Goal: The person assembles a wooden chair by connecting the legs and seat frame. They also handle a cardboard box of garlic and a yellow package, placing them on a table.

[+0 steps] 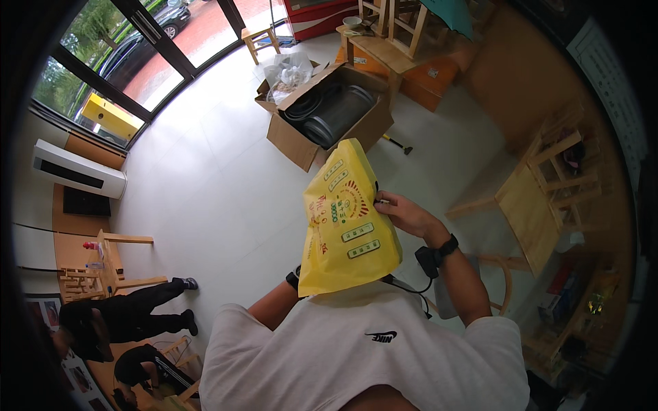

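A yellow printed bag [339, 221] is raised in front of my chest, its printed face towards the camera. My right hand [398, 208] pinches the bag's edge, near a small dark thing that I cannot make out. The bag hides my left hand; only the left forearm [272, 305] with a black wristband shows, reaching behind the bag. A black strap with a small black box [429, 261] and a cable sits on my right wrist.
Beyond the bag, an open cardboard box [378, 105] holds dark rolled material. A yellow-and-black handled tool [398, 144] lies beside it. Wooden tables [529, 213] and stools stand at the right. Two people in black [123, 316] are at the lower left, near another wooden table [110, 257].
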Motion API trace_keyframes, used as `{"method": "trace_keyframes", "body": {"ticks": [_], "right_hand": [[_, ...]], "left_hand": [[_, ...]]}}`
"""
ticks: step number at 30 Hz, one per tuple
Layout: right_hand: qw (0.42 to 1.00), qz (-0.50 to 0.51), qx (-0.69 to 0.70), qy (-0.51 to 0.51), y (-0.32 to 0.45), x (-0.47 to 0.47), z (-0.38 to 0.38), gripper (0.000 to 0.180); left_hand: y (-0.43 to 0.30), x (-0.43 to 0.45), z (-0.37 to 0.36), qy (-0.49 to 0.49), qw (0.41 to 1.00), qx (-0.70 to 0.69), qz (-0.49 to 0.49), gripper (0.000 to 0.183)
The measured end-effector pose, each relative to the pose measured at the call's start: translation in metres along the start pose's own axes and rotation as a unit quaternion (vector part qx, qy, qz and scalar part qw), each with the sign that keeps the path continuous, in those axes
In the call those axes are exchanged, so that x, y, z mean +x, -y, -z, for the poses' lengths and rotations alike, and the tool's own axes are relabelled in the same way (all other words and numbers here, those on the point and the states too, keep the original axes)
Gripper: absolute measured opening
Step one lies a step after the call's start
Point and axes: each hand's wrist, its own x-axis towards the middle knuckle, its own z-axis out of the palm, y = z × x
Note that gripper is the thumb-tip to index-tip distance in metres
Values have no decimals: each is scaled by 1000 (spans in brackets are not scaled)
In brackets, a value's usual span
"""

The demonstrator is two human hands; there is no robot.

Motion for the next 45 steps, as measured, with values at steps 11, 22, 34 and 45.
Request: {"method": "trace_keyframes", "body": {"ticks": [11,22,34,45], "right_hand": [[856,208,-358,-310,211,110,185,16],[748,270,-605,-30,352,124,333,21],[822,186,-534,68,424,63,424,19],[805,177,-548,142,420,70,453,29]], "left_hand": [[123,253,-109,192,980,39,36,44],[140,477,-79,-23,993,81,82,85],[43,588,-173,-23,996,56,61,116],[3,601,-192,311,947,81,11,25]]}}
